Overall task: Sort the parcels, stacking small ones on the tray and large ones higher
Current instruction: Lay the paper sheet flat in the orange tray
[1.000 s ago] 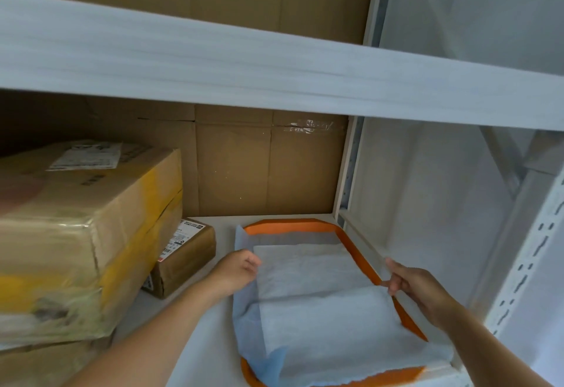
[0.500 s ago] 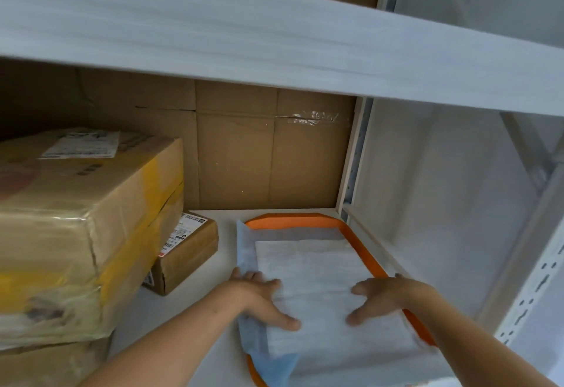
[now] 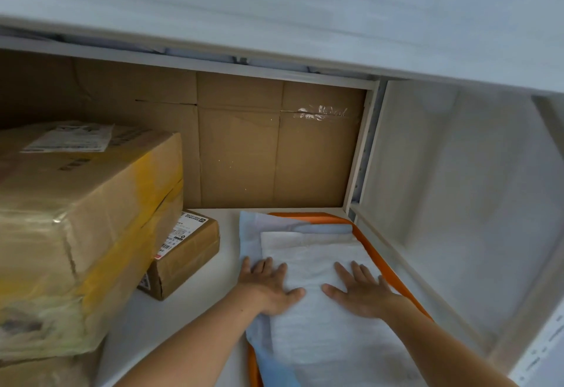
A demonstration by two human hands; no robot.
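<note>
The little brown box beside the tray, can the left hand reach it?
Probably yes. The left hand rests flat on the stacked parcels, and only bare shelf separates it from the little brown box.

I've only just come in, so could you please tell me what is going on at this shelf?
A person is sorting parcels on a shelf. The left hand and right hand lie flat, fingers straight, on the soft parcels in the orange tray: a white parcel on top of a blue parcel. Neither hand grips anything. To the left, off the tray, a small box stands beside a large box.
</note>
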